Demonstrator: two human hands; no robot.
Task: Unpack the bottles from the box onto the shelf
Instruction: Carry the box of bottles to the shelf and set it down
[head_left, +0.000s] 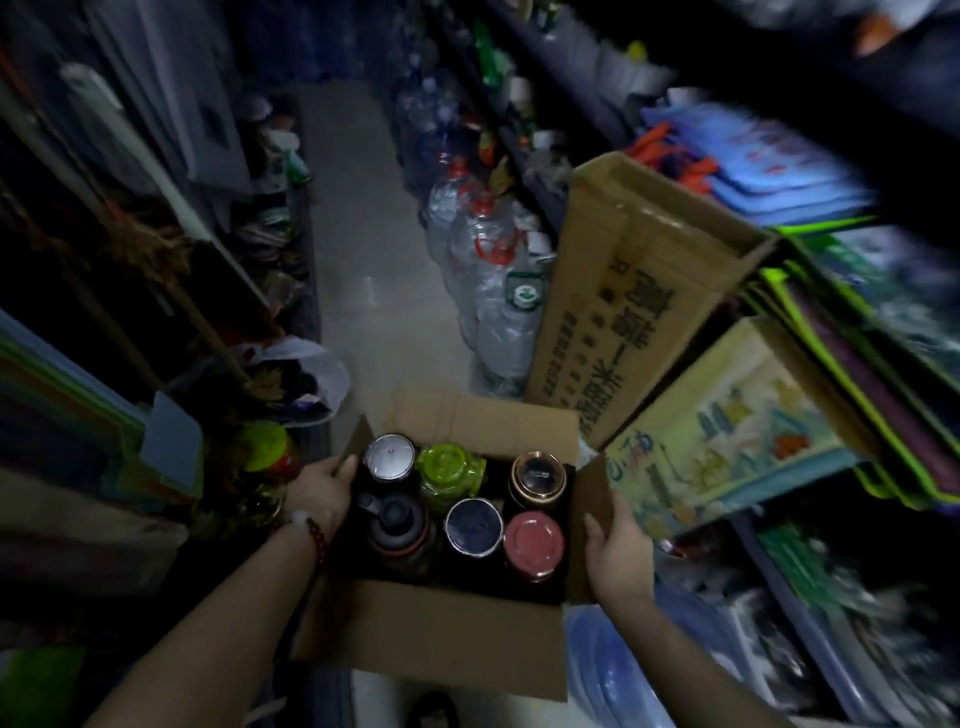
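Open cardboard box (441, 634), held in a narrow shop aisle: left hand (322, 491) closed over its left flap, right hand (618, 553) clasping its right flap, fingers of both partly hidden behind the cardboard. Contents, six bottles (474, 526) standing upright, only caps visible: silver, green, copper-rimmed, black, dark blue, red; bodies lost in shadow. Shelf (810, 332) at right, crowded, goods blurred; tall printed carton (623, 312) leans against it.
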